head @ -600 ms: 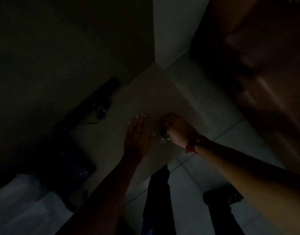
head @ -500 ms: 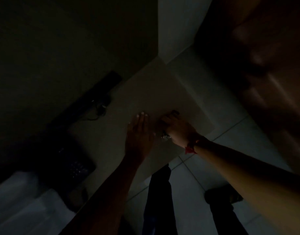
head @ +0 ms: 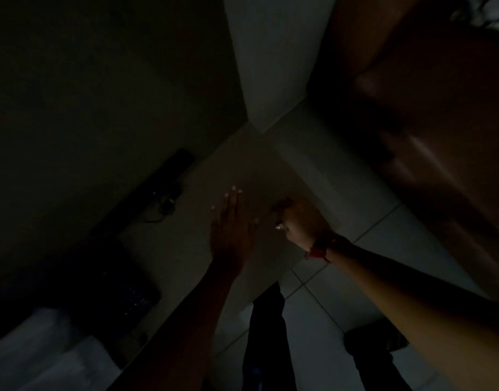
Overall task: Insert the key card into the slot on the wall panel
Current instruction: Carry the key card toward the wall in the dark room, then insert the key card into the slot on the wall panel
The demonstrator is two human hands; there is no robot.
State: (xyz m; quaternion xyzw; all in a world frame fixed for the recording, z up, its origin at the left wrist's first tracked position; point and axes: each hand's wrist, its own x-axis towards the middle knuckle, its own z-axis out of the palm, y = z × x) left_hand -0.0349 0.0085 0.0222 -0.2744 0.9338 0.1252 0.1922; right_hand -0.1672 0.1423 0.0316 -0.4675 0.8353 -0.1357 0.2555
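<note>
The scene is very dark. My left hand (head: 231, 230) lies open and flat, fingers straight, on a pale surface (head: 259, 165). Just to its right, my right hand (head: 302, 221) is curled, with a ring on one finger and a red band at the wrist. A small dark flat shape at its fingertips looks like the key card (head: 280, 205); most of it is hidden by the fingers. I cannot make out a wall panel or slot.
A long black bar (head: 163, 182) with a cable lies left of the hands. A black keypad device (head: 124, 294) sits nearer on the left. On the right are pale floor tiles (head: 364, 221), my dark trouser legs (head: 266, 342) and a brown door or cabinet (head: 440, 122).
Both hands stay almost in place on the pale surface. The gap between my left thumb and my right hand is slightly wider than half a second ago.
</note>
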